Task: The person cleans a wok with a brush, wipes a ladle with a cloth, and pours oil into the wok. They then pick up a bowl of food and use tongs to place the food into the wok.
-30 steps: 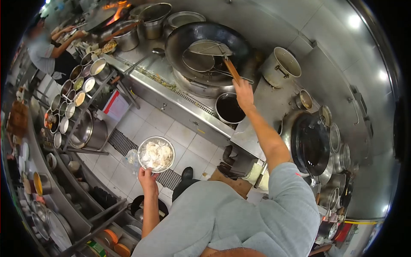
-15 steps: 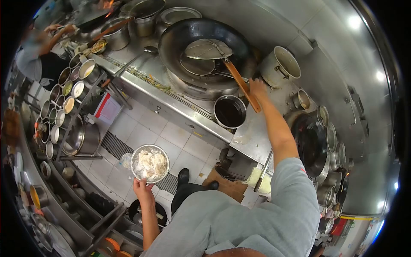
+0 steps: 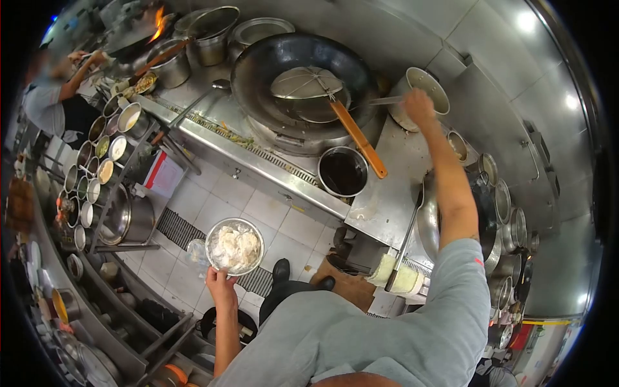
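My left hand [image 3: 222,288] grips the near rim of a round metal bowl [image 3: 259,261] held over the floor. Inside lie pale, flour-coated pieces [image 3: 236,248]. My right hand [image 3: 420,108] is closed at the right of the wok, on a metal handle [image 3: 387,100] that points left toward it. What that handle belongs to is not clear. In the big dark wok [image 3: 258,71] rests a wire strainer [image 3: 306,82] with a wooden handle [image 3: 358,138] leaning over the rim. Beneath the strainer lies a round metal utensil [image 3: 322,111].
A pot of dark liquid [image 3: 343,171] stands at the counter edge. A tall pot [image 3: 429,84] is behind my right hand, and a second wok [image 3: 429,213] stands to the right. Seasoning containers [image 3: 105,171] fill a rack at left. A co-worker [image 3: 48,106] works near a flame.
My right hand has moved up and right, from beside the wooden handle to in front of the tall pot. The bowl has shifted slightly right in view.
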A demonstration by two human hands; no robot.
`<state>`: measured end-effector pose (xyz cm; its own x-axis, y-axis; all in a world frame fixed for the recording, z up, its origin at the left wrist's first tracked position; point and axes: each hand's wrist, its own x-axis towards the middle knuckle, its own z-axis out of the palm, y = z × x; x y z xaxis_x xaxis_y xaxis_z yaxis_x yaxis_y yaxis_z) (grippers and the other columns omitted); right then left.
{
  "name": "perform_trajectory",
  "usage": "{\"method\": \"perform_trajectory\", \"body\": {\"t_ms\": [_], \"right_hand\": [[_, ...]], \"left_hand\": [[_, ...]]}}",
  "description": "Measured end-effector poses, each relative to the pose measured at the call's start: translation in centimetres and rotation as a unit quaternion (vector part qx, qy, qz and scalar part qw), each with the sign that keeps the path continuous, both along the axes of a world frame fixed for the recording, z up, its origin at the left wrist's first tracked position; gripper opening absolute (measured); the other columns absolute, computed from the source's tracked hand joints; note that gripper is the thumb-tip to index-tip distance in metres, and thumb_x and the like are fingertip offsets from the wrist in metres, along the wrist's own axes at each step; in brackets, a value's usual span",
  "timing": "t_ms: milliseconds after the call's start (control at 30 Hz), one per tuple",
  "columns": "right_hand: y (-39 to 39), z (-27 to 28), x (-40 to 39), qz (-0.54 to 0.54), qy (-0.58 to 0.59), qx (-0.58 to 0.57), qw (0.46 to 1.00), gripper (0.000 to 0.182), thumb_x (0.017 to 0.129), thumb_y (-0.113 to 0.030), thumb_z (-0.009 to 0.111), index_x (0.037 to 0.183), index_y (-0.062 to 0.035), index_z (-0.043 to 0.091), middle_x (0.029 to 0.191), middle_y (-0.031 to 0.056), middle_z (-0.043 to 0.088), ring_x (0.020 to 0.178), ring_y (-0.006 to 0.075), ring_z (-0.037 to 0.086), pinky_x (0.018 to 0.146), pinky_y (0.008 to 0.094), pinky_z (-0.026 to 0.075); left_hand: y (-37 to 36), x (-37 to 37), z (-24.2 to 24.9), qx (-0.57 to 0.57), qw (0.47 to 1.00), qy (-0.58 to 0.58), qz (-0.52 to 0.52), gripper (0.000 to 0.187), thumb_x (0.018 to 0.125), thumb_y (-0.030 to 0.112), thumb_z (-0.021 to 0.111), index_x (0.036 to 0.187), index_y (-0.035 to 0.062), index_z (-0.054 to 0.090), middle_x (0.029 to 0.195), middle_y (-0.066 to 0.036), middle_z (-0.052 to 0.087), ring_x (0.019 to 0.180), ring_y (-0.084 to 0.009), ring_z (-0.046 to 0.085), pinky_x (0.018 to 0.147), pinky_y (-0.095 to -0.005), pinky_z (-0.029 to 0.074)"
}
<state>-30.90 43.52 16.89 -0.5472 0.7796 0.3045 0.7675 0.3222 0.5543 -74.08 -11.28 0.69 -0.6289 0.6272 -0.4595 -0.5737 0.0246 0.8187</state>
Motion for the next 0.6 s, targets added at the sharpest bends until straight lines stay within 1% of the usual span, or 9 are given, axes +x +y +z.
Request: {"method": "perform_trajectory", "body": {"t_ms": [33,133,200,300,367,433,500,533,600], "right_hand": [[-0.1,2.4,0.2,-0.037,-0.018,-0.001,0.999,0.032,0.088,-0.039,0.062,0.099,-0.0092,0.065,0.095,0.0108,0.058,0.096,0.0284,0.06,0.077,0.0428,0.053],[-0.8,7.7,0.8,-0.068,0.021,0.047,0.996,0.026,0.088,-0.032,0.062,0.095,-0.007,0.064,0.095,0.0109,0.058,0.097,0.0294,0.062,0.074,0.0434,0.053],[-1.7,9.3,1.2,-0.077,0.064,0.084,0.991,0.02,0.088,-0.026,0.061,0.094,-0.0071,0.062,0.095,0.0114,0.059,0.095,0.0309,0.064,0.072,0.0437,0.054],[-4.9,9.8,0.9,-0.088,0.12,0.11,0.983,0.014,0.089,-0.02,0.059,0.095,-0.0074,0.056,0.096,0.0126,0.059,0.085,0.0324,0.066,0.069,0.043,0.055],[-5.8,7.2,1.1,-0.122,0.131,0.095,0.979,0.014,0.09,-0.017,0.057,0.099,-0.0088,0.051,0.092,0.0129,0.06,0.081,0.0322,0.067,0.067,0.0435,0.055],[-6.4,2.7,1.3,-0.157,0.166,0.044,0.973,0.016,0.09,-0.014,0.055,0.104,-0.0089,0.048,0.09,0.0151,0.061,0.082,0.035,0.067,0.069,0.0459,0.054],[-5.9,-3.1,1.5,-0.141,0.218,-0.049,0.965,0.018,0.09,-0.009,0.051,0.107,-0.0084,0.045,0.092,0.0185,0.063,0.085,0.0396,0.066,0.071,0.0494,0.053],[-6.1,-5.8,0.9,-0.118,0.212,-0.068,0.968,0.021,0.089,-0.006,0.049,0.11,-0.0075,0.045,0.096,0.0204,0.063,0.086,0.0414,0.065,0.072,0.0508,0.052],[-6.5,-8.5,-1.5,-0.092,0.234,-0.102,0.962,0.025,0.088,-0.003,0.046,0.113,-0.0063,0.044,0.101,0.0228,0.063,0.087,0.0436,0.064,0.073,0.0524,0.052]], "left_hand": [[0.1,0.1,0.1,0.0,1.0,-0.003,0.0,0.008,0.088,0.003,0.054,0.084,0.0095,0.049,0.094,-0.003,0.061,0.084,-0.0127,0.06,0.066,-0.032,0.054],[0.1,0.4,-0.2,-0.002,1.0,-0.008,-0.003,0.007,0.088,0.004,0.054,0.085,0.0096,0.05,0.094,-0.003,0.061,0.084,-0.0129,0.06,0.066,-0.0316,0.053],[0.1,0.6,-0.3,-0.002,1.0,-0.012,-0.002,0.006,0.088,0.004,0.054,0.086,0.0097,0.051,0.095,-0.002,0.061,0.084,-0.0128,0.06,0.066,-0.0308,0.053],[0.3,1.0,0.0,0.0,1.0,-0.02,0.004,0.006,0.087,0.005,0.054,0.085,0.0097,0.051,0.095,-0.002,0.061,0.083,-0.0123,0.06,0.065,-0.0291,0.053],[0.7,1.1,0.1,0.004,1.0,-0.024,0.002,0.006,0.087,0.005,0.055,0.085,0.0098,0.051,0.095,-0.003,0.061,0.082,-0.0117,0.06,0.063,-0.0279,0.053],[0.6,0.9,-1.2,0.003,1.0,-0.02,-0.013,0.006,0.087,0.005,0.055,0.085,0.0097,0.052,0.095,-0.003,0.062,0.081,-0.0113,0.061,0.062,-0.027,0.053],[0.9,0.8,-1.4,-0.005,0.999,-0.017,-0.026,0.005,0.087,0.006,0.055,0.085,0.0096,0.053,0.096,-0.003,0.062,0.081,-0.0111,0.061,0.06,-0.0262,0.054],[1.2,0.7,-1.0,-0.012,0.999,-0.014,-0.034,0.004,0.087,0.006,0.055,0.086,0.0095,0.053,0.095,-0.003,0.062,0.08,-0.0111,0.061,0.059,-0.0259,0.054],[1.4,0.4,-0.8,-0.011,0.999,-0.005,-0.039,0.003,0.087,0.006,0.055,0.087,0.009,0.054,0.095,-0.003,0.062,0.08,-0.0111,0.061,0.059,-0.0256,0.054]]}}
